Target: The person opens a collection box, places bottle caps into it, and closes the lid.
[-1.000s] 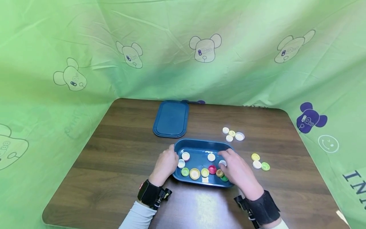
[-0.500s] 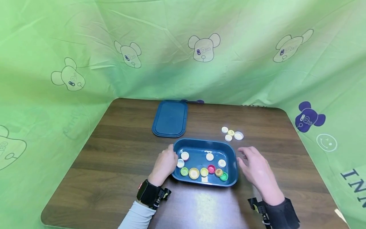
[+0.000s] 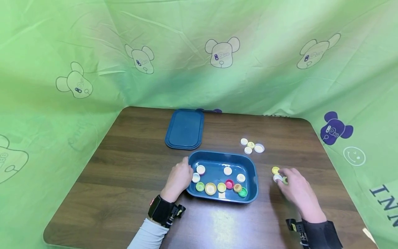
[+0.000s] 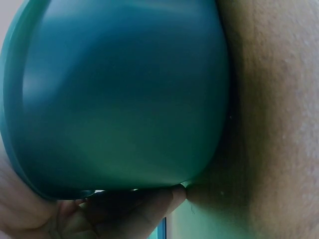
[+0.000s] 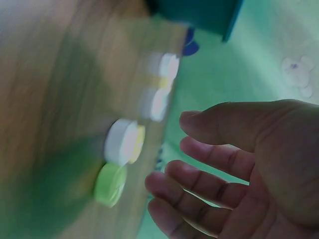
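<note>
From your head view, the dark wooden table (image 3: 130, 173) sits inside a green cloth backdrop (image 3: 199, 52) printed with bear faces, which closes it in on three sides. A blue lid (image 3: 185, 129) lies flat toward the far edge. Just nearer is the blue tray (image 3: 217, 160), with a scatter of coloured caps in it. Your left hand (image 3: 178, 179) grips the tray's left rim, fingers curled over the edge. Your right hand (image 3: 295, 190) is on the table well right of the tray, fingertips at a small cluster: a yellow cap (image 3: 275, 170), a white cap (image 3: 277, 178) and a green one mostly hidden under your fingers. Four more caps (image 3: 252, 146) lie beyond the tray's far right corner.

At your left wrist, the tray's wall (image 4: 124, 94) fills the frame, pressed against your palm, fingers (image 4: 144, 211) wrapped beneath it.

At your right wrist, the picture is blurred: your fingers (image 5: 209, 184) are loosely spread and slightly bent, just beside a white cap (image 5: 119, 142) and a green cap (image 5: 110, 184). They seem to hold nothing, though contact is hard to judge.
</note>
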`<action>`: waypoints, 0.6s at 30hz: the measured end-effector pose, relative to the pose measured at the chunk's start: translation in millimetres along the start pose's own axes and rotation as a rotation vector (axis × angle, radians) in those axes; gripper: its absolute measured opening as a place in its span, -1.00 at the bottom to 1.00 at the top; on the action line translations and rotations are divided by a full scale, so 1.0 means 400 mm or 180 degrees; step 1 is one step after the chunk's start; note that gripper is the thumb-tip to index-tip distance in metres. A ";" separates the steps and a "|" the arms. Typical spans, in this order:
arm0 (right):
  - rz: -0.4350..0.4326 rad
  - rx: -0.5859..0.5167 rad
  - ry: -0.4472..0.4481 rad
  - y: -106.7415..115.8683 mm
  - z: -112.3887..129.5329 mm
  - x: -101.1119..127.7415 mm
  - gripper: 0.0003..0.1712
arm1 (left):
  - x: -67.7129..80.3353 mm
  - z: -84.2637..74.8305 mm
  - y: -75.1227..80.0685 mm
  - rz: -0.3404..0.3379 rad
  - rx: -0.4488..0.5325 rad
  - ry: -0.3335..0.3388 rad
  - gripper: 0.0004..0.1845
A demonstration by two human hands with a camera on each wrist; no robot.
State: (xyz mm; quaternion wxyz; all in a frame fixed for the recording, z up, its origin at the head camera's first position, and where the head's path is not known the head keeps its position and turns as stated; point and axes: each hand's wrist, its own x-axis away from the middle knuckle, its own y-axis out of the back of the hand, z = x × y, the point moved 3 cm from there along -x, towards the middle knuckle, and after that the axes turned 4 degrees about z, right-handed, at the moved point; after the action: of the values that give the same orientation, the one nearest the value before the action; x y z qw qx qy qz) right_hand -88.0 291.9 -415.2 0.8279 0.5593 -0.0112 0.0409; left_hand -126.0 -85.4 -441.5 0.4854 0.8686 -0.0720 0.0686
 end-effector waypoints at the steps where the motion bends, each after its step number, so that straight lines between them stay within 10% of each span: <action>1: 0.0038 0.0006 -0.0026 -0.002 -0.012 -0.001 -0.57 | 0.000 -0.001 0.000 0.0001 0.0004 0.0001 -0.53; 18: 0.0092 0.0030 -0.0072 -0.023 -0.091 -0.009 -0.61 | 0.000 0.000 0.000 -0.0112 -0.0036 -0.0113 -0.55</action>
State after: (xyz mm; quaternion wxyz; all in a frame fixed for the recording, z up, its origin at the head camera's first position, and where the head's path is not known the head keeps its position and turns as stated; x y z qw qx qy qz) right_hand -91.7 321.9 -437.4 0.8244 0.5634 -0.0284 0.0465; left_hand -126.0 -85.3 -441.6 0.4901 0.8681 -0.0657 0.0443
